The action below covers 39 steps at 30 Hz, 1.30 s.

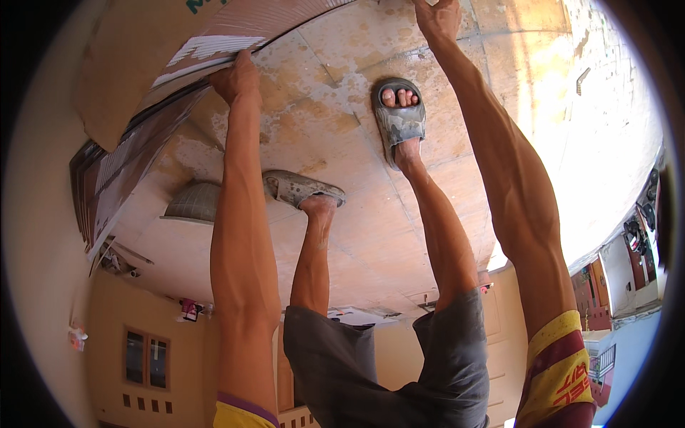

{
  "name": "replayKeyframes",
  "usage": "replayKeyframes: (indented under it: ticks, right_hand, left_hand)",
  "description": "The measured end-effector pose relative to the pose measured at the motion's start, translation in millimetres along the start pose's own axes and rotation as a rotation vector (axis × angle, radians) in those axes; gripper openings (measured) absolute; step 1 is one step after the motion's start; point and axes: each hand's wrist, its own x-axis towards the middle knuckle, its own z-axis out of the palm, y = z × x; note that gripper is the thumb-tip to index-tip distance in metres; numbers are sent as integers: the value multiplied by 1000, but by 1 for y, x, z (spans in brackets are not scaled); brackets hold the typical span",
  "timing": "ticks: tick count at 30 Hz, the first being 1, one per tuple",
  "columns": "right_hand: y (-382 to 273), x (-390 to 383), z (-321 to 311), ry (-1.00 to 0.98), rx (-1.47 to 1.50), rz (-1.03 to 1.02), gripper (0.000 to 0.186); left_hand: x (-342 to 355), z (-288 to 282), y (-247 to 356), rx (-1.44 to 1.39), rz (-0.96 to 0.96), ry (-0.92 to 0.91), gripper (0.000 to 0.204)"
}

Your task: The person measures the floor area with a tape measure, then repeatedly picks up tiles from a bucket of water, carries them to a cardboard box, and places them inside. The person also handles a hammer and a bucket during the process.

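My left hand (239, 77) is closed at the lower edge of a stack of long, thin, ribbed panels (235, 32) with a brown and silvery sheen; some fingers are hidden behind the edge. A large brown cardboard sheet (132, 64) covers part of the stack at the upper left. Stretched far forward, my right hand (439, 20) meets the top rim of the picture. Its fingers are partly cut off, and whatever they may touch cannot be made out.
My feet stand apart in grey slides (399, 128) on a worn, stained tiled floor (307, 135). A dark, mesh-like curved piece (193, 202) lies beside my left foot. Bright sunlight falls on the ground at the right. A wall with a window (146, 358) appears low at the left.
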Motion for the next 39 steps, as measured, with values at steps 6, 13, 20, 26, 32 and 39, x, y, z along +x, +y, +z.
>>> replayKeyframes:
  ticks: [6, 13, 20, 26, 32, 39]
  right_hand:
    - [-16, 22, -7, -135, -197, -85, 89]
    - [-51, 5, 29, -119, -97, -10, 99]
    - [0, -7, 33, 58, -239, -222, 83]
    - [4, -4, 36, 105, -203, -130, 80]
    - [-25, -8, 39, -62, -380, -104, 77]
    - [4, -5, 45, 117, -301, -227, 79]
  left_hand:
    - [8, 3, -11, -128, -17, 33, 59]
    - [15, -12, -2, 104, -82, 191, 63]
    - [0, 15, -1, -4, -103, 84, 61]
    - [41, -23, -55, 793, 220, -158, 70]
    - [27, -63, -47, 403, 161, -68, 62]
    - [59, -39, -91, -6, 14, -327, 63]
